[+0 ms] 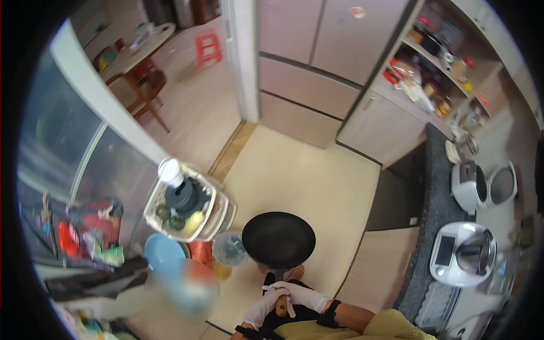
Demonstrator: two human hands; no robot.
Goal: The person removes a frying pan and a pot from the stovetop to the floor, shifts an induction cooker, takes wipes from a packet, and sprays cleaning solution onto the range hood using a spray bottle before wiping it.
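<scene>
A black frying pan [279, 238] is held out in front of my body above the floor, its round inside facing up. Both my hands wear white gloves and meet at the pan's handle [281, 307], whose brown end sticks out below them. My left hand [273, 295] is closed around the handle. Against it, my right hand [294, 290] is also closed at the handle; the fingers overlap, so part of each grip is hidden. My feet show just below the pan.
On my left stand a white basket [152, 218] with vegetables, a clear bucket [228, 251] and a blue basin [161, 249]. A counter [416, 249] on my right carries a rice cooker [467, 181] and a white kitchen scale [450, 269]. Ahead is a large refrigerator [309, 71].
</scene>
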